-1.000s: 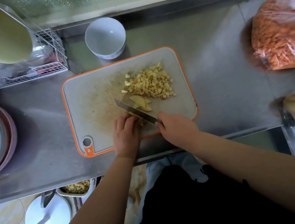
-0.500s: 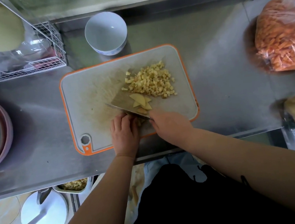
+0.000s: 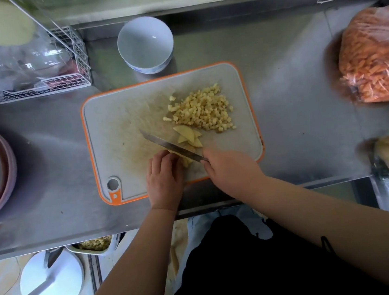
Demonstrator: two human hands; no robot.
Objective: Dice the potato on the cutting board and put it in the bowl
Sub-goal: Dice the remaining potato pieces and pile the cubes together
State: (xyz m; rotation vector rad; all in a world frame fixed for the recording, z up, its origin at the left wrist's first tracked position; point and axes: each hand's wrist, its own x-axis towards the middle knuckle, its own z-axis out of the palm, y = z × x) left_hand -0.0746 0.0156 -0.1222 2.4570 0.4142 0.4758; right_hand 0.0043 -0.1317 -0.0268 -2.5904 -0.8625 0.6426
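Right hand [image 3: 230, 170] grips the knife [image 3: 174, 147] handle, blade angled across lower centre of the cutting board [image 3: 118, 122]; left hand [image 3: 165, 175], fingers curled, pins the uncut potato piece [image 3: 186, 161] right against the blade, so a slip could likely nick the fingertips. Slices [image 3: 188, 136] and diced pile [image 3: 203, 112] sit mid-board, bowl [image 3: 145, 43] empty at upper centre; cubes near the right edge could scatter onto the counter [image 3: 291, 87].
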